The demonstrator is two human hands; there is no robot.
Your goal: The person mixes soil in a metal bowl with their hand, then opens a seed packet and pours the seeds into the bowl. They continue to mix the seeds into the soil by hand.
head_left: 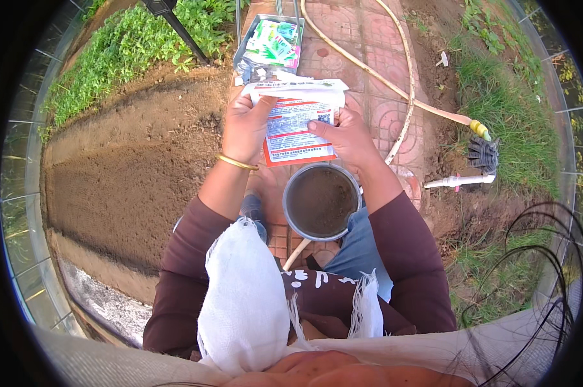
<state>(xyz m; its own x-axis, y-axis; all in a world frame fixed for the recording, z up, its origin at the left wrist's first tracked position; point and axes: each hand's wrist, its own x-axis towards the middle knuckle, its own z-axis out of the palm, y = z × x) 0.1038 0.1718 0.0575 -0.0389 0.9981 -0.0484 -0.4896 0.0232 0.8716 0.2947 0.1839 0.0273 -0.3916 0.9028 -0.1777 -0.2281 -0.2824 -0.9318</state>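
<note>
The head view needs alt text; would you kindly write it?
A left hand and right hand hold a printed packet near a bucket of brown soil; beyond are a tray of sachets and a pale hose on red paving.

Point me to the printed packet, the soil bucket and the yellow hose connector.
Printed packet (292,131): head view, middle of its printed face.
Soil bucket (286,203): head view, left side of its rim.
Yellow hose connector (477,128): head view, middle of its body.

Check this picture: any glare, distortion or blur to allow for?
In the head view, the white cloth looks nearly washed out, the bucket is dimmer inside, the pale left border bows with fisheye distortion, and small print on the packet is too soft to read.
</note>
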